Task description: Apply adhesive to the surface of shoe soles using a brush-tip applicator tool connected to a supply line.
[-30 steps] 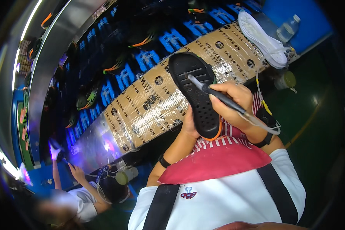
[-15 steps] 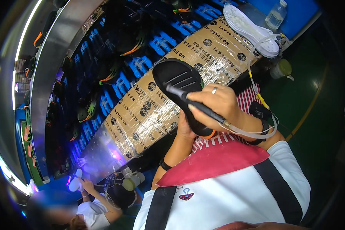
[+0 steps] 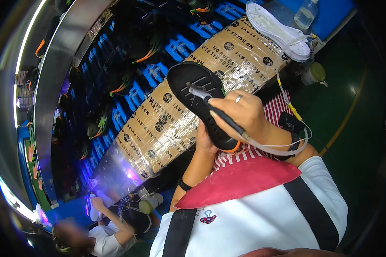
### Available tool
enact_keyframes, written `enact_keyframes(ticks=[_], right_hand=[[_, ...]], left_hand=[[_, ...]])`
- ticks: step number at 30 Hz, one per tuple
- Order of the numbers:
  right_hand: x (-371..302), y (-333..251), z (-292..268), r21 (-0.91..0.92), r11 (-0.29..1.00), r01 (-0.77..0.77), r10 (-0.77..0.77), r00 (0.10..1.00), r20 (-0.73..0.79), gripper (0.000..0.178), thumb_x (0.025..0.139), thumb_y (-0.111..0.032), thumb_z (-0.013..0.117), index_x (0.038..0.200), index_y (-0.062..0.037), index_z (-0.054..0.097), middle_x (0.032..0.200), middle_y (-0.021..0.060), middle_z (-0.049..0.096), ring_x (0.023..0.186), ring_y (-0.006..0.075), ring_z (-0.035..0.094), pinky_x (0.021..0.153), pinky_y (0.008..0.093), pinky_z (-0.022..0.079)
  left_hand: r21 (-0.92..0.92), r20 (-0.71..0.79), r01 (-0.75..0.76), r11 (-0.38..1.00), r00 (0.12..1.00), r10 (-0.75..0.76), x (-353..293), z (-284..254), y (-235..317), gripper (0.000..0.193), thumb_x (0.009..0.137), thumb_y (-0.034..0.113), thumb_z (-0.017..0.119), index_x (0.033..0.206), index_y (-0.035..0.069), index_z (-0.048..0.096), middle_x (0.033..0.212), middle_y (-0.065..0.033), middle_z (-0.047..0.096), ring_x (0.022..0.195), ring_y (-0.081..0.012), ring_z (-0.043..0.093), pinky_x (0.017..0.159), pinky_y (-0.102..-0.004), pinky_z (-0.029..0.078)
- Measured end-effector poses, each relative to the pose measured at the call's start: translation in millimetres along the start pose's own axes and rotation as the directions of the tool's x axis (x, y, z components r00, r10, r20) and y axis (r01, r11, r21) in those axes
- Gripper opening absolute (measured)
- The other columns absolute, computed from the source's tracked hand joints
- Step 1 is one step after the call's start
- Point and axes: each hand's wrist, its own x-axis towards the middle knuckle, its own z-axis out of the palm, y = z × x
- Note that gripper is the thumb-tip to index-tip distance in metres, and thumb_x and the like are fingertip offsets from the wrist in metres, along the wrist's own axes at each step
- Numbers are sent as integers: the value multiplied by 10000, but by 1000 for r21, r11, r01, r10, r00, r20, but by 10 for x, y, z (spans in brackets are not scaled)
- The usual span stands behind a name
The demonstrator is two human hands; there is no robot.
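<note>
A black shoe sole with grooves in its wide end and an orange heel edge is held up in front of me, slightly tilted. My left hand grips it from beneath, near its narrow middle, with most of the fingers hidden behind it. Pinched in my right hand is a brush with a dark handle and pale bristles. Its bristle end rests on or just over the grooves of the sole. From the handle's rear, a clear tube loops past my right wrist.
A bench padded with printed brown wrapping runs diagonally ahead. On its far right end lie a white sole and a clear bottle. Beyond runs a rack with blue holders and dark shoes. A co-worker sits at lower left.
The brush's bristle end has moved slightly up across the grooves. The sole has shifted a little up and left. The co-worker's hands and white item have moved too.
</note>
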Motion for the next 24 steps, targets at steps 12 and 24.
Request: enact_keyframes(ticks=[12, 24], right_hand=[[-65, 8, -11, 64, 998, 0, -5, 998, 69, 216, 634, -77, 670, 835, -19, 615, 630, 74, 532, 564, 223, 542, 489, 314, 437], [-203, 21, 60, 141, 990, 28, -46, 991, 128, 254, 624, -50, 680, 863, -4, 610, 639, 80, 527, 561, 237, 533, 498, 318, 437]], left_hand=[[-54, 51, -34, 998, 998, 37, 67, -163, 114, 532, 878, 506, 425, 1196, 82, 473, 1134, -101, 564, 1019, -236, 560, 882, -382, 459], [34, -41, -185, 982, 982, 186, 149, -92, 238, 566, 854, 542, 435, 1177, 81, 490, 1129, -112, 560, 1012, -250, 554, 882, -387, 449]])
